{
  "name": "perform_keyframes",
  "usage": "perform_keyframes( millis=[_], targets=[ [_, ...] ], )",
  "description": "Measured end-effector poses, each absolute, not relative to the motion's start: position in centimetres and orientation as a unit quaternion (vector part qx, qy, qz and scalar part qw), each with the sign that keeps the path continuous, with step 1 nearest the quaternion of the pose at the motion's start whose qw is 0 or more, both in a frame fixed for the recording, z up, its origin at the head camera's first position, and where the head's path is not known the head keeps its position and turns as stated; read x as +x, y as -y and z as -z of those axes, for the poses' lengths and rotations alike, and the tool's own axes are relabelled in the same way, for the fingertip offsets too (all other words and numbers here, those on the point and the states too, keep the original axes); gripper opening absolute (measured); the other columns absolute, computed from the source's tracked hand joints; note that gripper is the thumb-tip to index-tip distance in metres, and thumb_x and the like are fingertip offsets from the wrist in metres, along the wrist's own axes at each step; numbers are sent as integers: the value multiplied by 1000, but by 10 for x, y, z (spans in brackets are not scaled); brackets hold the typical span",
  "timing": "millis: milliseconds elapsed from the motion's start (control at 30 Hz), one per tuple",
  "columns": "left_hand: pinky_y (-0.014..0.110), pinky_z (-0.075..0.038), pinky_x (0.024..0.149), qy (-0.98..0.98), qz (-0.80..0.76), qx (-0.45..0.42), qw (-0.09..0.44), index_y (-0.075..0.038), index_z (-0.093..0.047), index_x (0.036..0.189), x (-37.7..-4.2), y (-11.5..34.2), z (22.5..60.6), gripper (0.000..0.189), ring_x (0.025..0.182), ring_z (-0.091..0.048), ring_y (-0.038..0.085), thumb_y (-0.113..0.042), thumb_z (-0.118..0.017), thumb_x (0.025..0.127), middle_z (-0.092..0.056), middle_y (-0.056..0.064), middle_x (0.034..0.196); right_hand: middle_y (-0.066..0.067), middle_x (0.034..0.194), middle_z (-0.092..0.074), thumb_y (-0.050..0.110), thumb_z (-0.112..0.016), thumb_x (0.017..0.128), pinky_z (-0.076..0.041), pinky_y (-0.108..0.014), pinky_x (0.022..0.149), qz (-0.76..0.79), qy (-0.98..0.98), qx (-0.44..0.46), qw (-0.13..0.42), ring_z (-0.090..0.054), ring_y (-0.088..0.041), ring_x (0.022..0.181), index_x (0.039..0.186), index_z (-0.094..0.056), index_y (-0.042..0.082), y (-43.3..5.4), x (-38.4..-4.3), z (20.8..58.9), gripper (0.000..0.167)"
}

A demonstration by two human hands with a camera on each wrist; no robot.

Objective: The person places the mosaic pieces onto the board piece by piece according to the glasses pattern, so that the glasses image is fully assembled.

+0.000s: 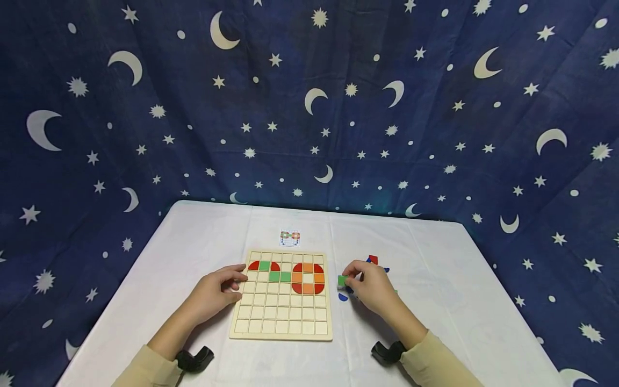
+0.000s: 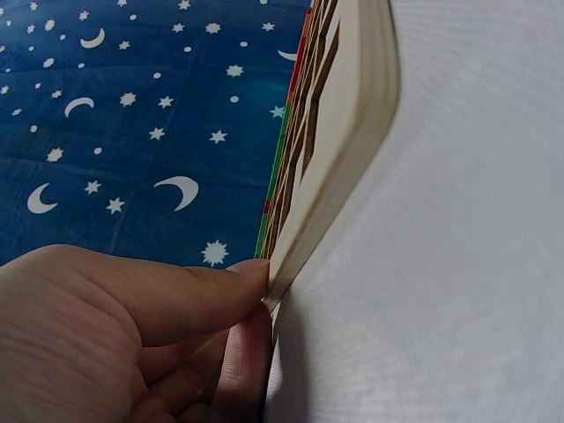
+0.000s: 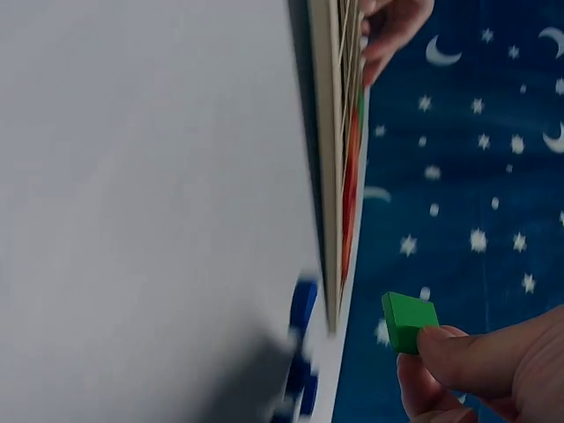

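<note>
A wooden grid board (image 1: 280, 337) lies flat on the table. Its upper rows hold red quarter-round, green square and orange square tiles, some forming a ring at the right. My left hand (image 1: 215, 290) rests against the board's left edge, thumb and fingertips touching its side, as the left wrist view also shows. Right of the board, my right hand (image 1: 372, 285) pinches a green square tile (image 3: 411, 322) between thumb and fingers, held above the table. Below and beside this hand lie loose tiles, among them a blue half-round tile (image 1: 343, 296); the hand hides part of the pile.
A small printed pattern card (image 1: 289, 237) lies just beyond the board. Behind the right hand a red tile (image 1: 373, 259) shows. The white-covered table (image 1: 425, 258) ends at a dark blue curtain (image 1: 309, 134) with moons and stars.
</note>
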State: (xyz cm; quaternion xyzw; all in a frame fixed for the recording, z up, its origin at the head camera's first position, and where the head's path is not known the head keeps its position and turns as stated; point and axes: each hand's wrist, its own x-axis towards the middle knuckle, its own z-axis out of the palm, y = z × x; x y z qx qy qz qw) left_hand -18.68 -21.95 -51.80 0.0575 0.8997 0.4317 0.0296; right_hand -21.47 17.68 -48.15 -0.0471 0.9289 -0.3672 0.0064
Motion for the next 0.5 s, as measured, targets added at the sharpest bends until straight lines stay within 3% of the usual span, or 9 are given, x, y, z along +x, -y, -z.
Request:
perform_keyframes(
  millis=[500],
  targets=[
    [23, -47, 85, -902, -427, 62, 22, -18, -79, 118, -187, 219, 519, 34, 99, -60, 13, -4, -82, 87, -62, 5, 157, 3, 83, -67, 6, -76, 96, -47, -24, 49, 436, -886, -143, 64, -56, -12, 61, 97, -76, 21, -92, -216, 479, 15]
  ],
)
